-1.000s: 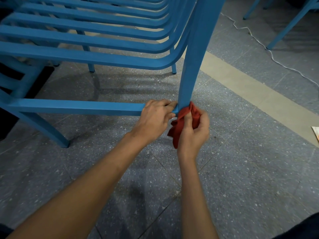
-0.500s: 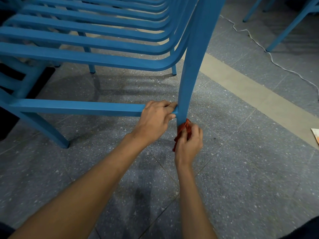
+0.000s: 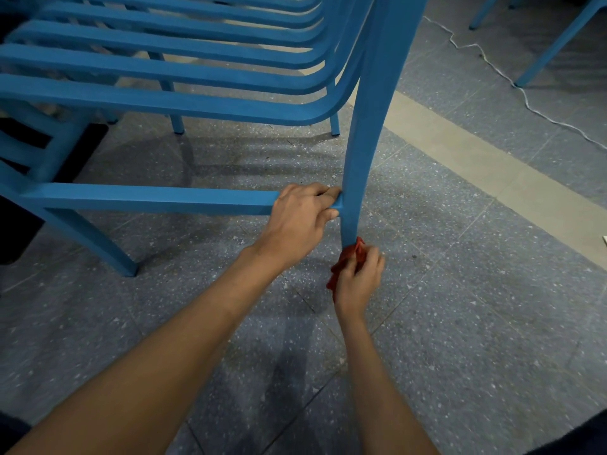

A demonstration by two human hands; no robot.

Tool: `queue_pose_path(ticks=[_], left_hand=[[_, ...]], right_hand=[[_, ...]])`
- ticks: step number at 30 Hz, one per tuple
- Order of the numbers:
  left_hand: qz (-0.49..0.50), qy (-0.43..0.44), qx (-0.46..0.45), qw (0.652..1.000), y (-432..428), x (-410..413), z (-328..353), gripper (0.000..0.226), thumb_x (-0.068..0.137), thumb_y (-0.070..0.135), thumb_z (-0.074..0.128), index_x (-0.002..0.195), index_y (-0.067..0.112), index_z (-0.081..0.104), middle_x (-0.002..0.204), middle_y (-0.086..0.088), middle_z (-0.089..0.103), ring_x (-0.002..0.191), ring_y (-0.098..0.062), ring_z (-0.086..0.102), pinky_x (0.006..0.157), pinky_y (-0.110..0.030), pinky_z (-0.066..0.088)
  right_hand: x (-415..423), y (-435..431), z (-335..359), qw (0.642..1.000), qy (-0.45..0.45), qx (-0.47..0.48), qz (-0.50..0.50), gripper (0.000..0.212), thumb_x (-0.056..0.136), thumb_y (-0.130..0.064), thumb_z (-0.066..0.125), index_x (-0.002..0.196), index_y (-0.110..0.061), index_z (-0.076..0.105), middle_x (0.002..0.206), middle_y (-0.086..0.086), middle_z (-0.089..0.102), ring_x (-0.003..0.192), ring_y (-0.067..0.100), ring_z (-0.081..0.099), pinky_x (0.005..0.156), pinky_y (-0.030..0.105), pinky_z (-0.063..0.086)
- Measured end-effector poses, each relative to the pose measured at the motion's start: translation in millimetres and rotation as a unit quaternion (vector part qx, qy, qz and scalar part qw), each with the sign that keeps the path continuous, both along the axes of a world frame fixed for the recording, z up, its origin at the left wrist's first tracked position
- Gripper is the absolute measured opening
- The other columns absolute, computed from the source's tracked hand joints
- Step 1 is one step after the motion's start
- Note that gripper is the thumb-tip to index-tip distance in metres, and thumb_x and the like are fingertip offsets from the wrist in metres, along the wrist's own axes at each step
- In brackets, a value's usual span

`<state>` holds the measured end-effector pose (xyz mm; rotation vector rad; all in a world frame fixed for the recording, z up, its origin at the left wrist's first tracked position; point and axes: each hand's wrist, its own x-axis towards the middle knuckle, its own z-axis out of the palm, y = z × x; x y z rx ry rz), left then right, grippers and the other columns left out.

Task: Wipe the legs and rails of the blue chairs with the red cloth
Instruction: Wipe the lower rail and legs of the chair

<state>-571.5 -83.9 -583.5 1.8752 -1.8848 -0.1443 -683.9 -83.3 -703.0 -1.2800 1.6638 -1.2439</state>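
Observation:
A stack of blue chairs fills the upper left, its front leg (image 3: 364,152) running down to the floor at centre. A low side rail (image 3: 147,200) joins that leg from the left. My left hand (image 3: 300,220) grips the rail's right end, right at the joint with the leg. My right hand (image 3: 359,279) holds the red cloth (image 3: 349,256) wrapped round the bottom of the leg, near the floor. The leg's foot is hidden behind the cloth and hand.
Grey speckled floor tiles lie all around, with a beige strip (image 3: 492,169) crossing diagonally on the right. A white cable (image 3: 502,73) snakes over the floor at the upper right, near the legs of another blue chair (image 3: 551,50). The stack's other legs (image 3: 98,247) stand at left.
My right hand has slid the red cloth down the leg from the rail joint to near the floor. My left hand has stayed on the rail end.

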Motion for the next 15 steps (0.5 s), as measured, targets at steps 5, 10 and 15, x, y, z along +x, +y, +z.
queue_pose_path(ticks=[5, 10, 15], left_hand=[[0.001, -0.007, -0.004, 1.000, 0, 0, 0, 0.036, 0.093, 0.021, 0.055, 0.128, 0.014, 0.057, 0.116, 0.000, 0.064, 0.103, -0.021, 0.054, 0.093, -0.024, 0.025], [-0.003, -0.005, -0.018, 1.000, -1, -1, -2, 0.035, 0.092, 0.021, 0.056, 0.127, 0.013, 0.058, 0.112, -0.002, 0.065, 0.101, -0.022, 0.056, 0.094, -0.027, 0.028], [-0.004, -0.022, -0.071, 0.997, 2, -1, -9, 0.034, 0.091, 0.019, 0.058, 0.123, 0.010, 0.060, 0.106, -0.003, 0.067, 0.094, -0.023, 0.058, 0.091, -0.029, 0.030]], right_hand=[[5, -4, 20, 0.999, -0.030, 0.001, -0.023, 0.009, 0.087, -0.009, 0.058, 0.095, -0.005, 0.059, 0.096, 0.009, 0.054, 0.081, 0.022, 0.055, 0.073, 0.042, 0.051], [14, -3, 40, 0.992, -0.041, -0.109, -0.039, 0.012, 0.092, -0.012, 0.053, 0.091, -0.001, 0.057, 0.091, 0.006, 0.051, 0.076, 0.000, 0.048, 0.067, 0.008, 0.037], [20, -12, 1, 0.991, -0.088, -0.014, -0.102, 0.011, 0.096, -0.008, 0.046, 0.094, 0.000, 0.053, 0.097, 0.016, 0.054, 0.082, 0.020, 0.051, 0.064, 0.006, 0.035]])
